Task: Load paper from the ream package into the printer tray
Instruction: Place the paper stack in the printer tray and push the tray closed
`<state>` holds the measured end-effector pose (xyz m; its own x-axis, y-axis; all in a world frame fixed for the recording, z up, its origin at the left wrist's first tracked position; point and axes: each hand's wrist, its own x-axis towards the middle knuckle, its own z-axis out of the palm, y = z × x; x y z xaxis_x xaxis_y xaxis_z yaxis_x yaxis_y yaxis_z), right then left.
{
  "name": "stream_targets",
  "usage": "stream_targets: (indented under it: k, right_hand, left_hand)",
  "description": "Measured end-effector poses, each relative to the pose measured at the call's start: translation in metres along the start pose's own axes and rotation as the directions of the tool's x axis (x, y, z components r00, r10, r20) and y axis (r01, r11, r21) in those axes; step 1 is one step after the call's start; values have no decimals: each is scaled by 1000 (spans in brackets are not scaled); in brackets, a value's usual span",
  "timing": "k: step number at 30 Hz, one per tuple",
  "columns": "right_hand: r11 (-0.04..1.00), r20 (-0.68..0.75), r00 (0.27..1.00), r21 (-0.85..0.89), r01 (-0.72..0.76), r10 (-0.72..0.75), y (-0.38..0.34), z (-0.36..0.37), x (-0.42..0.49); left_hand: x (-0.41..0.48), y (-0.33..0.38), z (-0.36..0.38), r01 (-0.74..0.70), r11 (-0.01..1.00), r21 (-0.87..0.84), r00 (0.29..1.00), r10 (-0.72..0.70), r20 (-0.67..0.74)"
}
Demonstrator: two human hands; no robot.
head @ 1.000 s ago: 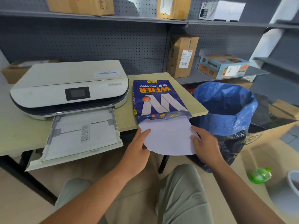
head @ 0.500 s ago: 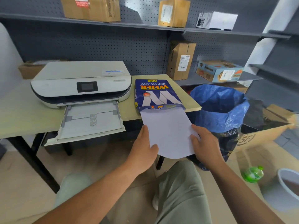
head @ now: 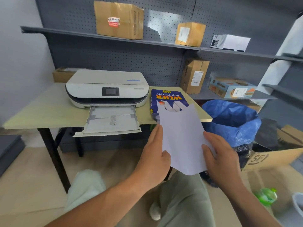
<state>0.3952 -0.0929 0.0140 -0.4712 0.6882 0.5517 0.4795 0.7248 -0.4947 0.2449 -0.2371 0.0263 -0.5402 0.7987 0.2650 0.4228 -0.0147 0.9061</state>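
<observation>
A thin stack of white paper (head: 182,136) hangs in the air in front of the table edge, its far corners curling up. My left hand (head: 155,154) grips its left edge and my right hand (head: 219,154) grips its right edge. Behind the paper lies the blue ream package (head: 168,99) on the table, its near end hidden by the sheets. To the left stands the white printer (head: 106,87) with its paper tray (head: 111,122) pulled out over the table edge, left of my left hand.
The pale wooden table (head: 45,110) has black legs. A blue-lined bin (head: 232,122) stands right of the table, beside a cardboard box (head: 270,161). A green bottle (head: 266,195) lies on the floor. Shelves with boxes (head: 119,20) run behind. My knees are below the paper.
The paper has slid fully out of the ream package toward me and now hangs free between both hands. The view has pulled back and tilted up.
</observation>
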Motion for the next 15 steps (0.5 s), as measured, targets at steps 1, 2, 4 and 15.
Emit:
stream_targets:
  k: [1, 2, 4, 15]
  right_hand:
    - [1000, -9, 1000, 12, 6, -6, -4, 0, 1]
    - [1000, -19, 1000, 26, 16, -16, -8, 0, 4]
    - [998, -29, 999, 57, 34, -33, -17, 3, 10]
    - [967, 39, 990, 222, 123, -135, -67, 96, 53]
  left_hand:
    - [-1, 1, -3, 0, 1000, 15, 1000, 0, -14]
    - [-1, 0, -6, 4, 1000, 31, 1000, -4, -26]
    - [0, -4, -14, 14, 998, 63, 998, -11, -58]
    - [16, -62, -92, 169, 982, 89, 933, -130, -335]
